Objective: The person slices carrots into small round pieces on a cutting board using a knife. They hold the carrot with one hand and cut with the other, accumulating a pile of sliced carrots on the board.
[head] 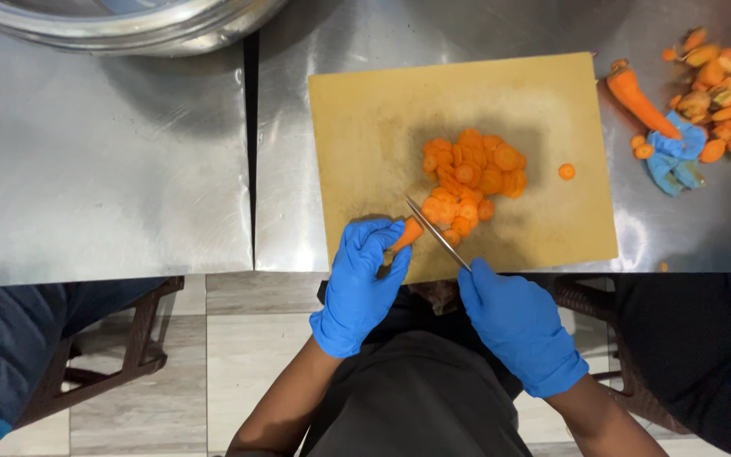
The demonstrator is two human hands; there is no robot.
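A tan cutting board lies on a steel counter. On it sits a pile of orange carrot slices, with one slice apart to the right. My left hand, in a blue glove, pins a short carrot stub at the board's near edge. My right hand, also gloved in blue, grips a knife whose blade angles up-left, its edge against the end of the stub.
Carrot ends, peels and a whole carrot lie with a crumpled blue glove at the counter's right. A big steel bowl stands at the far left. A seam splits the steel counter. Other people's dark clothing shows at both lower sides.
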